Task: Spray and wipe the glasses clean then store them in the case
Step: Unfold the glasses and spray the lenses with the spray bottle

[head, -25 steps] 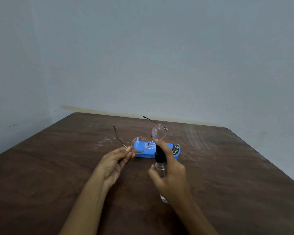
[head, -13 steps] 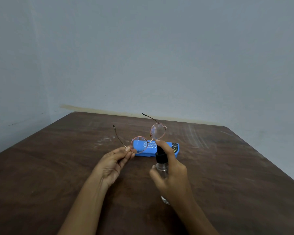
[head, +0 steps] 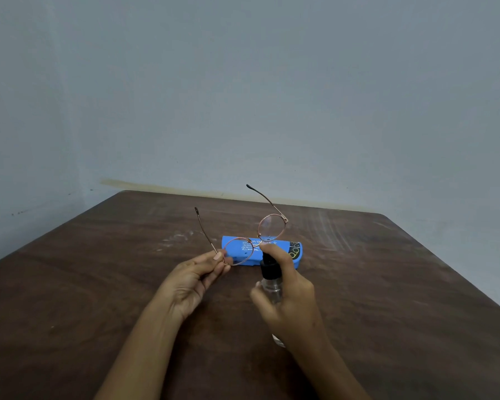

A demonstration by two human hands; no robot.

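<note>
Two grips busy. Left grip (head: 197, 280) pinches glasses (head: 270, 228) at frame corner, arms open, held up over surface (head: 387, 284), in front of blue case (head: 282, 244) lying toward far edge. Right grip (head: 293, 298) wraps bottle (head: 270, 281), finger on black top, nozzle near lenses. Step, likely: spraying. Next: press top, wet both lenses, put bottle down, wipe. No cloth seen. Case looks shut.

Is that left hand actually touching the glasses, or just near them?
Touching. The head view shows the left hand pinching the glasses at the frame's corner, beside one lens.
</note>
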